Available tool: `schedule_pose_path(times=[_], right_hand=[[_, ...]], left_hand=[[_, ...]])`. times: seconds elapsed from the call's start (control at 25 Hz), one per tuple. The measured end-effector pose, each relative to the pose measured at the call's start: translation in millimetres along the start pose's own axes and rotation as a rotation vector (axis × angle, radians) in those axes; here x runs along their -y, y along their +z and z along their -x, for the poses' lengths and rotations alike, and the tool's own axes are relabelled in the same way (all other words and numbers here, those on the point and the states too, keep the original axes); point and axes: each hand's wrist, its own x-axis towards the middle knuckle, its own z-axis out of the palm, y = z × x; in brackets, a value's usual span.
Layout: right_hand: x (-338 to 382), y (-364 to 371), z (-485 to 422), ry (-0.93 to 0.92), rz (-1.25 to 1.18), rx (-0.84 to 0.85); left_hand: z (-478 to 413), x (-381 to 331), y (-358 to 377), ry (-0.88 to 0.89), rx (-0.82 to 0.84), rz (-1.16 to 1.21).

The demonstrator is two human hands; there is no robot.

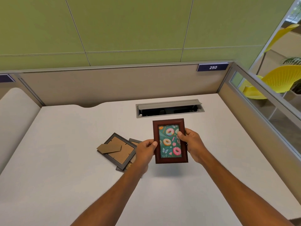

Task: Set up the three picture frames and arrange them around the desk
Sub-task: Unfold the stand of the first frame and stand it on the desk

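Both hands hold a brown picture frame (169,141) above the white desk (65,160), picture side up, showing doughnuts and butterflies on a teal background. The left hand (145,150) grips the frame's left edge, with the thumb lying on the front of the brown border and the fingers hidden behind it. The right hand (193,144) grips the right edge higher up, its thumb pressed over the border onto the edge of the picture, the other fingers out of sight behind the frame. The frame is lifted clear of the desk and casts a soft shadow below it.

Just left of the left hand, a grey frame (118,150) lies face down on the desk, its brown cardboard back up and its cardboard stand (109,148) folded out across it. A third frame (134,141) lies beneath the grey one, partly hidden by it and by the left wrist; only a corner and a lower edge show.

Beyond the hands, further across the desk, an open cable hatch (169,108) is set into the surface. Behind that stands a beige partition with a small blue sign (212,67) reading 250.
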Motion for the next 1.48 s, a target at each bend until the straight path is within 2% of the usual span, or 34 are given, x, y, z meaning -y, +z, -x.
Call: schedule_pose_path(times=[0.2,0.36,0.52,0.72,1.08,1.48], right_hand=[[14.2,-34.8,-18.8,0.074,0.08,0.012],[26.7,-60.3,-44.0,0.202,0.014,0.025],[30.4,-77.2,-70.7,0.309,-0.027,0.109],[26.1,-87.5,-99.4,0.296,-0.203,0.136],[14.9,-85.3,-141.0,0.241,-0.129,0.121],[-5.2,-89.3,-156.9,0.218,-0.193,0.105]], left_hand=[[-10.6,-3.3,40.3,0.006,-0.063,0.003],[-17.9,-2.0,72.4,0.013,-0.116,0.023],[-30.1,0.5,98.5,0.027,-0.146,0.031],[-45.5,1.3,115.9,0.038,-0.15,0.017],[-77.8,2.5,123.5,0.024,-0.143,-0.016],[-107.2,15.6,128.5,0.02,-0.139,-0.083]])
